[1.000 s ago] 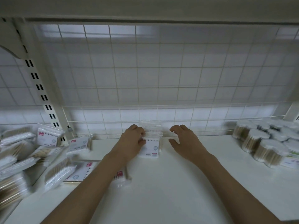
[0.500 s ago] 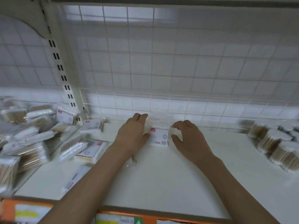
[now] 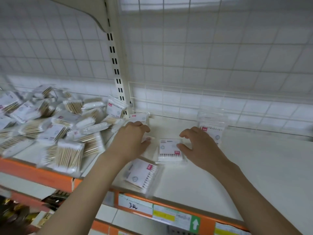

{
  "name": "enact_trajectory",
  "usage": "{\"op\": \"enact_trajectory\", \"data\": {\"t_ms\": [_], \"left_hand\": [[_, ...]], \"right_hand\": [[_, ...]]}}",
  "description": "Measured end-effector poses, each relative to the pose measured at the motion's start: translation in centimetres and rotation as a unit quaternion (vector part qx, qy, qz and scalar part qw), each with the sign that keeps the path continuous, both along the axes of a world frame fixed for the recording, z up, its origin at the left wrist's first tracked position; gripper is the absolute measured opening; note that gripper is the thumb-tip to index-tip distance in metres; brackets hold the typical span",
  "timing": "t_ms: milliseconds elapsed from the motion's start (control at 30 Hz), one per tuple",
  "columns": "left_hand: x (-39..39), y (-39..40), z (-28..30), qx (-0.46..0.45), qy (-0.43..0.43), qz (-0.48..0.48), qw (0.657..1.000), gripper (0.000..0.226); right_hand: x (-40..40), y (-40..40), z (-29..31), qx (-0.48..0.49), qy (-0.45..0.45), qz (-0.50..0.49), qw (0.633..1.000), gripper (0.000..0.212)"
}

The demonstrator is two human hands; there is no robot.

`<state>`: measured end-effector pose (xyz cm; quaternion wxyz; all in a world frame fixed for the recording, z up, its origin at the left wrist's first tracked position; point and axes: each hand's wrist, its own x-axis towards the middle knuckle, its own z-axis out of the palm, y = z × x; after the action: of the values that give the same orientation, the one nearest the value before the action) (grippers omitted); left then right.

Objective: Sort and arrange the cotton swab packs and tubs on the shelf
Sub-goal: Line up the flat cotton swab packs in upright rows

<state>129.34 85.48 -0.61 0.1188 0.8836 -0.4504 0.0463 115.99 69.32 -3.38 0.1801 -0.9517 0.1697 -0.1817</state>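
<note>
A flat cotton swab pack [image 3: 169,149] lies on the white shelf [image 3: 254,167] between my hands. My right hand [image 3: 199,147] hovers at its right edge, fingers arched, thumb touching the pack. Palm down just left of it is my left hand [image 3: 132,140], with its bent fingertips over a bit of white packaging that I cannot make out. A second flat pack [image 3: 142,175] lies near the front edge under my left wrist. Another pack [image 3: 211,127] stands upright against the back wire rail, behind my right hand. One more pack [image 3: 139,117] lies behind my left hand.
A loose heap of swab packs [image 3: 50,126] fills the neighbouring shelf on the left, past the slotted upright [image 3: 116,65]. A wire grid [image 3: 203,56] backs the shelf. Orange price strips [image 3: 169,216] run along the front edge.
Both hands have left the upright pack at the back rail and come forward and left to the flat pack. The view has swung left, bringing the heap in and losing the tubs.
</note>
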Motion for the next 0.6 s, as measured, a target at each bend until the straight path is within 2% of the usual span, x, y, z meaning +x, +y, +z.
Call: {"op": "enact_trajectory", "data": {"t_ms": [267, 500, 600], "left_hand": [[3.4, 1.0, 0.1, 0.057, 0.036, -0.087, 0.994, 0.047], [4.4, -0.9, -0.5, 0.172, 0.083, -0.144, 0.971, 0.063], [5.1, -1.3, -1.0, 0.182, 0.124, -0.143, 0.965, 0.068]], "right_hand": [[0.8, 2.5, -0.3, 0.057, 0.049, -0.104, 0.992, 0.055], [0.8, 4.3, -0.7, 0.089, 0.117, -0.189, 0.971, 0.069], [1.0, 4.8, -1.0, 0.098, 0.148, -0.211, 0.961, 0.066]]}}
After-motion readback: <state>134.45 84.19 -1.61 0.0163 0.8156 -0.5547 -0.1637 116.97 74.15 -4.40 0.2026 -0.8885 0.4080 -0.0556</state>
